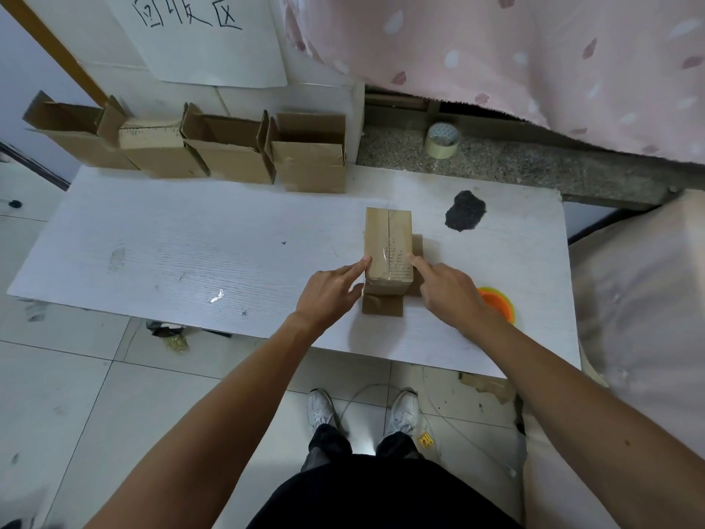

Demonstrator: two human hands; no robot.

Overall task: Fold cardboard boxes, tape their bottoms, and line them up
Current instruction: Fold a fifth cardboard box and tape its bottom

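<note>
The cardboard box [388, 253] stands bottom-up on the white table [171, 253], its open-end flaps splayed flat on the board. Clear tape runs along its upper seam. The left hand [332, 295] and right hand [450, 292] each press a straight forefinger against the box's top edges and grip nothing.

I judge this to be the smoothing of the tape. Next the box needs turning upright and setting beside the row of open boxes [229, 150] behind and to its left.

Behind and right of the box a tape roll [442, 140] sits on a stone ledge. Just right of the box lies an orange round thing [496, 301]. Farther back hang a handwritten sheet [202, 32] and pink cloth [496, 51].
</note>
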